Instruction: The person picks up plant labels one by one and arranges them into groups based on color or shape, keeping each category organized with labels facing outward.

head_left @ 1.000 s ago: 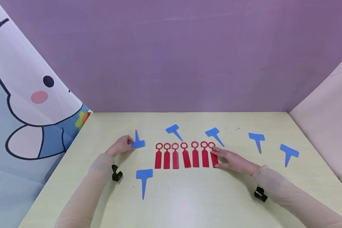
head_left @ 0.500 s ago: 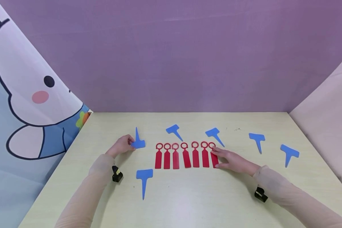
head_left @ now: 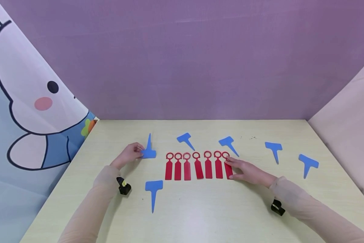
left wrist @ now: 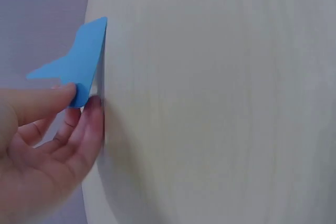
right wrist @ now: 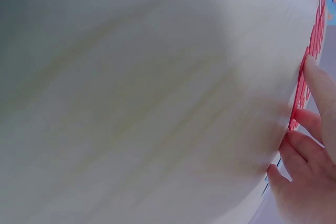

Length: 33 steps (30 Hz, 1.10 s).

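Observation:
My left hand (head_left: 130, 153) pinches a blue T-shaped plant label (head_left: 148, 154) by one end of its wide head, with the pointed stem aimed away from me. In the left wrist view the thumb presses the label's (left wrist: 86, 56) near corner, and its head stands tilted at the table. Several red tags with ring ends (head_left: 177, 169) lie in a row at the middle, rings to the back. The fingers of my right hand (head_left: 247, 171) rest loosely extended on the rightmost red tag (head_left: 228, 171), thumb at its lower end and fingertips near its ring, partly covering it.
More blue plant labels lie around the row: one in front at left (head_left: 153, 189), two behind (head_left: 185, 137), and two at right (head_left: 273, 146). A purple backdrop (head_left: 200, 67) rises behind the pale table (head_left: 206, 216); a printed cartoon sheet (head_left: 42, 125) hangs at left.
My left hand has turned the blue plant label more upright in view and shifted it slightly right. The right hand and the row of red tags have stayed in place.

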Available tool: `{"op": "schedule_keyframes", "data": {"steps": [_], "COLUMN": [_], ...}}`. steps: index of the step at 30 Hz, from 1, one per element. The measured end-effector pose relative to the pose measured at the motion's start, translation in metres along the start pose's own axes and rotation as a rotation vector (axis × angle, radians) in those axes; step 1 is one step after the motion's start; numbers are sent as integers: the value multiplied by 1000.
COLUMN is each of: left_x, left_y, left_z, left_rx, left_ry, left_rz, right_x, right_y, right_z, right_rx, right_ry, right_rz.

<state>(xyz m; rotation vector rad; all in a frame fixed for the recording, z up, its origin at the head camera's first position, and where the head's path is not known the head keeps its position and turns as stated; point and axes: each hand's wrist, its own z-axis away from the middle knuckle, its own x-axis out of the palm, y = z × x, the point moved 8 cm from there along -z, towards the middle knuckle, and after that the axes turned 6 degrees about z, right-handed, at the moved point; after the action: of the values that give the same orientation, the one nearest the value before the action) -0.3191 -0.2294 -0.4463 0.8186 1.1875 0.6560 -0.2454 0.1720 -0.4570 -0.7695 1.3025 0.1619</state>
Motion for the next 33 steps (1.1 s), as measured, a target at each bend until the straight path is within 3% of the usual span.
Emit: {"op": "schedule_keyframes", "data": {"steps": [11,33], "left_x": [2,6], "left_y": [7,34], "left_z": [4,18], "left_rx": [40,22], "left_ry": [-27,56], "left_rz": [259,363], "right_x": [0,1], "right_y": [0,1], "right_z": [0,-1], "right_rx": [12,23], "right_ry": [-4,-19], "right_rz": [-7,-13]}}
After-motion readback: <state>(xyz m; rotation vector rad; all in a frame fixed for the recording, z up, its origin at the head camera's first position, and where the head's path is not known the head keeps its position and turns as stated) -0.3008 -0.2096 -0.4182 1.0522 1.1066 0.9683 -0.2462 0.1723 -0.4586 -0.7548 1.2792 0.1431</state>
